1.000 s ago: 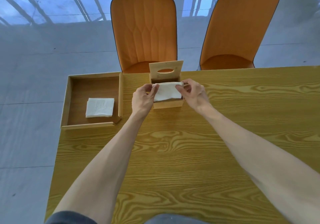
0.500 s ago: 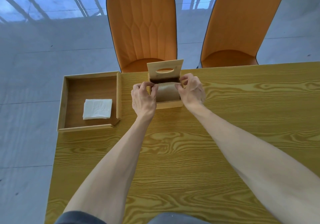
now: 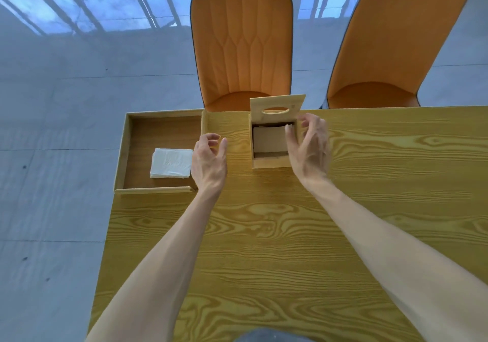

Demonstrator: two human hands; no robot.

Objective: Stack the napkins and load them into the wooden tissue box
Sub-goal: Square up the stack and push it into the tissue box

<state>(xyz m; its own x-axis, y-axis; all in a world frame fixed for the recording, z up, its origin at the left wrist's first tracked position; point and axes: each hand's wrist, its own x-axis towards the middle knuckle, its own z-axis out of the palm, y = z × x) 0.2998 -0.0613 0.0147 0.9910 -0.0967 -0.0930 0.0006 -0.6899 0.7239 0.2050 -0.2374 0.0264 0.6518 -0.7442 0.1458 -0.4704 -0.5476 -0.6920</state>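
Wooden tissue box (image 3: 272, 160) sits mid-table (image 3: 264, 236), lid (image 3: 277, 106) hinged up at the back w/ oval slot. Napkin stack (image 3: 269, 139) lies inside, in shadow. Right hand (image 3: 310, 149) empty, fingers spread, over the box's right wall. Left hand (image 3: 210, 160) empty, curled, btwn box and wooden tray (image 3: 126, 151). Tray at table's left edge holds a folded white napkin (image 3: 171, 163). Two orange chairs (image 3: 241, 46) behind.

A wooden table (image 3: 277, 236) with bold yellow grain fills the lower view. Two orange chairs (image 3: 241, 46) (image 3: 401, 38) stand side by side at its far edge, backs upright, on a pale grey tiled floor (image 3: 52, 104) that mirrors window bars.
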